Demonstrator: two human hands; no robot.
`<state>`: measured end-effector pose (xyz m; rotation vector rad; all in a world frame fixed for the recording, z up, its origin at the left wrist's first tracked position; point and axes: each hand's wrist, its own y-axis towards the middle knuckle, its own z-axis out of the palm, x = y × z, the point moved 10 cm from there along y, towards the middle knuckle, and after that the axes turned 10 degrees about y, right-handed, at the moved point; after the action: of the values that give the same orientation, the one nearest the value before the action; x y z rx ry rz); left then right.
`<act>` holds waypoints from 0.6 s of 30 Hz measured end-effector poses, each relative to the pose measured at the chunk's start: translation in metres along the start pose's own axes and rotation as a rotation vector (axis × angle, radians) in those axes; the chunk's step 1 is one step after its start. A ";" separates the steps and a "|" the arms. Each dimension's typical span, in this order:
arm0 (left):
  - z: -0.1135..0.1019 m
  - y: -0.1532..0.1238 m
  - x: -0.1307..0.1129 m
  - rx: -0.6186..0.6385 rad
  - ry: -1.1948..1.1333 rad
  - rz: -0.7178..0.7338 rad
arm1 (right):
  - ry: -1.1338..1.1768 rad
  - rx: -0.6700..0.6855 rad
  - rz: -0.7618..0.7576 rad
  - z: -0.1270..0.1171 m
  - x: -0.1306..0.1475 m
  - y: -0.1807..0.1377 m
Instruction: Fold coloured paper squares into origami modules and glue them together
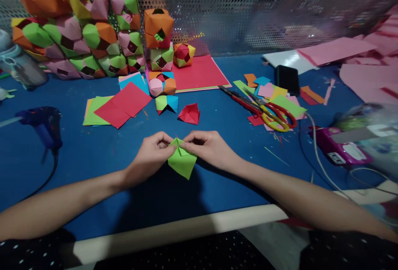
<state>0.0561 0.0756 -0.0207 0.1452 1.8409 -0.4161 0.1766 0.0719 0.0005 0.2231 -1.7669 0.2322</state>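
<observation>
I have the left hand (154, 152) and the right hand (209, 145) each pinching an upper edge of a partly folded lime-green paper piece (184, 165) at the near middle of the blue tabletop (230, 191), its pointed corner hanging toward me; I cannot tell whether that corner touches the surface. Just beyond it I see a small folded red paper piece (189, 114), with scissors with yellow and red handles (263, 109) farther right and a dark-blue plastic glue gun (46, 127) far left.
</observation>
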 end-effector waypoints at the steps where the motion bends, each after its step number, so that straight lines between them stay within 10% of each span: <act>1: 0.001 -0.001 0.000 0.013 -0.008 -0.001 | 0.003 -0.009 -0.007 0.000 0.000 0.000; 18: 0.008 -0.002 -0.002 0.094 0.109 -0.015 | 0.028 -0.008 -0.072 0.000 -0.003 0.001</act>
<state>0.0636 0.0713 -0.0208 0.2230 1.9314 -0.5141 0.1772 0.0729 -0.0021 0.2765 -1.7285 0.1756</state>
